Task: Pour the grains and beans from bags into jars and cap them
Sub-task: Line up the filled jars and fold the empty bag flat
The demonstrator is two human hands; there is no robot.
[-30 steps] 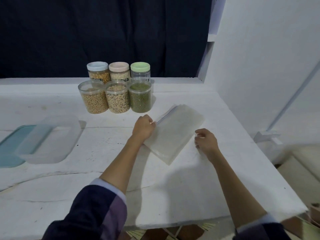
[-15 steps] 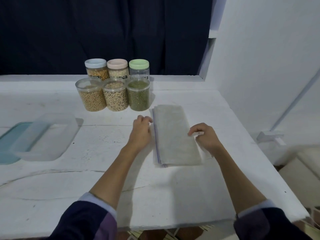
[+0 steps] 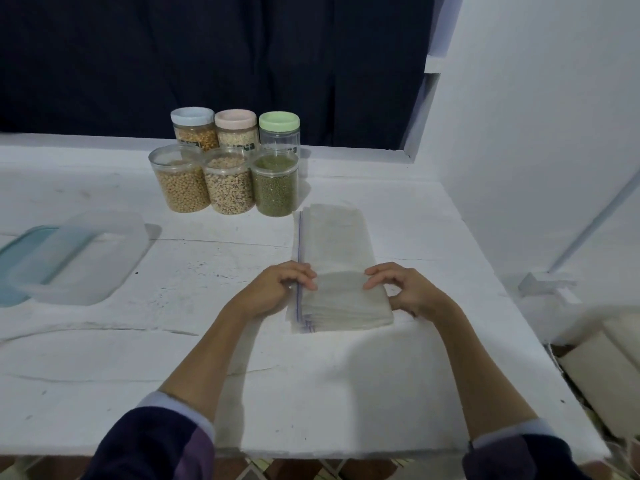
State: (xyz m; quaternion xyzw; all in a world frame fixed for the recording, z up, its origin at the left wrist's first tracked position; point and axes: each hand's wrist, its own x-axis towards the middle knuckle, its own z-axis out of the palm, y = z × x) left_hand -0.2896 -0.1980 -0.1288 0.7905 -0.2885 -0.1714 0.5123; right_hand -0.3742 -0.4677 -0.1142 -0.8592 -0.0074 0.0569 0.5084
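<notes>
On our worktop (image 3: 104, 358) there's a clear tub (image 3: 79, 258) far left, six jars (image 3: 228, 168) at the back, then our left hand (image 3: 273, 289) and right hand (image 3: 408, 292) pinching the empty bags (image 3: 332, 244), half folded over.

Both forearms reached forward, sleeves pushed back. The left hand (image 3: 277, 287) lay knuckles up, fingers curled down at their tips. The right hand (image 3: 407, 291) faced it, fingers bent, thumb below them.
</notes>
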